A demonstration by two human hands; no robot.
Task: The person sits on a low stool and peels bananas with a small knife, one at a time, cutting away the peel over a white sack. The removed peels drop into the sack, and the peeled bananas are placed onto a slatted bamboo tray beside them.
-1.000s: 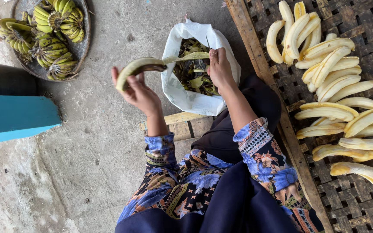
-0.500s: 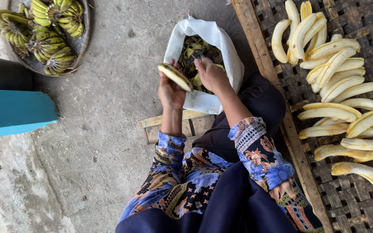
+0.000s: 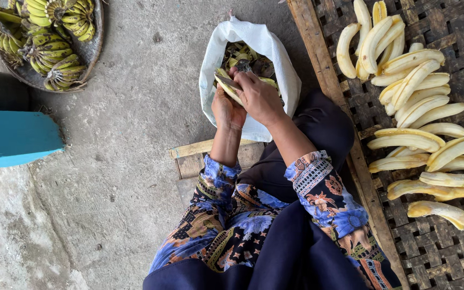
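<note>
Both hands are grasping one banana (image 3: 231, 87) over the white bag of peels (image 3: 283, 80): the left hand (image 3: 226, 110) is clenching it underneath, the right hand (image 3: 261, 96) is gripping its top.

On the right lies a woven bamboo mat (image 3: 452, 252) with a wooden edge, and many peeled pale yellow bananas (image 3: 414, 102) rest on it in loose rows. At the far left stands a round shallow basket (image 3: 89, 51) with bunches of green unpeeled bananas (image 3: 44, 32). A turquoise box (image 3: 12, 139) is at the left edge. The ground is grey concrete floor (image 3: 114, 177). A low wooden stool (image 3: 194, 161) is partly visible in the middle.
</note>
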